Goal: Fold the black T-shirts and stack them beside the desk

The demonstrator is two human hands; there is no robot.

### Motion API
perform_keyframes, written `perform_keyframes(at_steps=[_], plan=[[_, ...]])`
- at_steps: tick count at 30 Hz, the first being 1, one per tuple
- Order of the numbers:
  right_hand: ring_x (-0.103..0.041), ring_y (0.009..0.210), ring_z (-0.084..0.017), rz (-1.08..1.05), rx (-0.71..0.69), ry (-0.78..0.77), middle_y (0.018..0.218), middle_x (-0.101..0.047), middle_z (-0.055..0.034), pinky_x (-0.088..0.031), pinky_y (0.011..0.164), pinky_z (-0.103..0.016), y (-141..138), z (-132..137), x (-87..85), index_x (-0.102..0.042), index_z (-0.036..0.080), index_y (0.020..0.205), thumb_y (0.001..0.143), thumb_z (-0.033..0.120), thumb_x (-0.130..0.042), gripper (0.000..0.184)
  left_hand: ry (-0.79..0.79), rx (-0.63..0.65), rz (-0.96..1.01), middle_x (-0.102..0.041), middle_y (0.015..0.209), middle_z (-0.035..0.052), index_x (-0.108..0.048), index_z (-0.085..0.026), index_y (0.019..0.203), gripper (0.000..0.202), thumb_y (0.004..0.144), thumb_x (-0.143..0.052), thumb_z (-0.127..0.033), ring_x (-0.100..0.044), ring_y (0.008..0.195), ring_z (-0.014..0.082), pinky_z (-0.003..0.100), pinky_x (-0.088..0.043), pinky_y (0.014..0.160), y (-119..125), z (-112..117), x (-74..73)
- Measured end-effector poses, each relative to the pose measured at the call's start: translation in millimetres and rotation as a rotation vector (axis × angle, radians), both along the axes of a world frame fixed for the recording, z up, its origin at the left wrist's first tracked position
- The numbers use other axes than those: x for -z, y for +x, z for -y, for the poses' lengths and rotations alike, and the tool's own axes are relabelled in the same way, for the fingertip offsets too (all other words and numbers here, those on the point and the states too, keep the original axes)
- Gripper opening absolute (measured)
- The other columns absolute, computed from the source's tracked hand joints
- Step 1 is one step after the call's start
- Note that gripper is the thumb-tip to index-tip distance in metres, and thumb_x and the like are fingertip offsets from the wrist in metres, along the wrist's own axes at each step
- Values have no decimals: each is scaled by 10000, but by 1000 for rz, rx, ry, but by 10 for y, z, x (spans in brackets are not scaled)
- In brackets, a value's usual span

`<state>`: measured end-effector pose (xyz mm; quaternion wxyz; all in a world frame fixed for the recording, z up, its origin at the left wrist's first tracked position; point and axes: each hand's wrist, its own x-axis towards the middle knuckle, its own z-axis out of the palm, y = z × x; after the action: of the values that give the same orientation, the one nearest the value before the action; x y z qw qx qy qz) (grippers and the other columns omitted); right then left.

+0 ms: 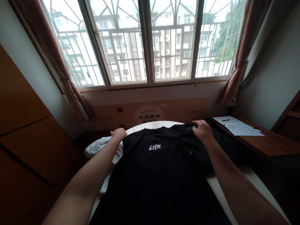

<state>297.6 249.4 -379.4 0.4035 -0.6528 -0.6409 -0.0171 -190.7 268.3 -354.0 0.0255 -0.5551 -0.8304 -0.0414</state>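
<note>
A black T-shirt [159,168] with the white word "LIFE" on its chest lies spread flat over a white round table [154,124]. My left hand [119,133] is closed on the shirt's left shoulder at the far edge. My right hand [202,130] grips the right shoulder, fingers curled into the cloth. Both arms reach forward along the shirt's two sides.
A white garment [100,148] lies bunched at the table's left, under my left forearm. A wooden desk [264,142] with papers [239,126] and a pen stands to the right. Cardboard leans below a barred window [145,40]. Wooden panels fill the left side.
</note>
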Motion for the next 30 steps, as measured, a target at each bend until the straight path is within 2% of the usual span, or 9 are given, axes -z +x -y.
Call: perform_keyframes(at_steps=[4,6,9,11,13,17,20,26,30], plan=[[-664,1035,-240,27,-315,-4,1137,-726,-107,-478,961,-309,-405,298,-414,-730,170,1236,881,189,-537,404,-73,-20,90,-757,1062,210,-754,-191,843,282,661,-767,-407,-676,1059,448,633,-433,982,-177,73,68],[-683,975,-226,111,-545,-143,1097,-747,-84,-486,911,-295,-603,549,-603,-703,183,1294,892,225,-559,429,-77,-22,127,-765,1004,198,-738,-201,780,272,610,-813,-400,-682,1044,446,628,-442,967,-166,59,132],[-698,960,-224,281,-846,-508,1129,-754,-64,-500,843,-282,-831,961,-829,-672,215,1352,871,298,-629,490,-32,0,184,-766,951,171,-717,-208,749,270,584,-831,-388,-676,1072,422,576,-466,959,-123,19,177],[-707,940,-221,371,-960,-686,1142,-754,-58,-504,787,-272,-945,1181,-929,-667,232,1359,857,337,-659,514,24,67,258,-764,931,138,-713,-205,780,270,627,-798,-411,-693,1033,361,482,-509,924,-97,3,162],[-710,932,-218,438,-1016,-740,1135,-756,-51,-496,749,-264,-1047,1319,-975,-675,245,1347,854,347,-666,504,87,157,352,-757,912,112,-712,-188,853,295,713,-728,-446,-709,937,288,376,-545,836,-75,3,121],[-707,952,-231,596,-1019,-750,1119,-761,-59,-474,704,-258,-1266,1396,-870,-708,225,1293,840,326,-689,464,225,290,479,-742,919,89,-687,-144,1022,430,854,-579,-525,-697,840,216,286,-548,715,-45,40,8],[-708,946,-248,767,-1015,-760,1101,-763,-76,-456,648,-255,-1441,1399,-685,-732,185,1244,806,312,-743,456,271,332,454,-739,924,81,-694,-152,1027,474,843,-592,-577,-687,852,218,282,-541,717,-53,57,-91],[-718,854,-255,884,-1033,-771,1029,-766,-78,-452,588,-248,-1646,1469,-466,-757,168,1147,715,374,-857,489,110,325,171,-768,922,67,-764,-255,796,219,700,-743,-451,-686,994,275,312,-507,873,-114,-56,-404],[-725,882,-289,877,-1014,-753,1049,-757,-97,-471,598,-260,-1664,1477,-441,-718,167,1197,658,396,-900,613,-54,263,17,-755,791,93,-694,-227,573,152,559,-804,-331,-701,950,319,350,-513,880,-194,-206,-600]])
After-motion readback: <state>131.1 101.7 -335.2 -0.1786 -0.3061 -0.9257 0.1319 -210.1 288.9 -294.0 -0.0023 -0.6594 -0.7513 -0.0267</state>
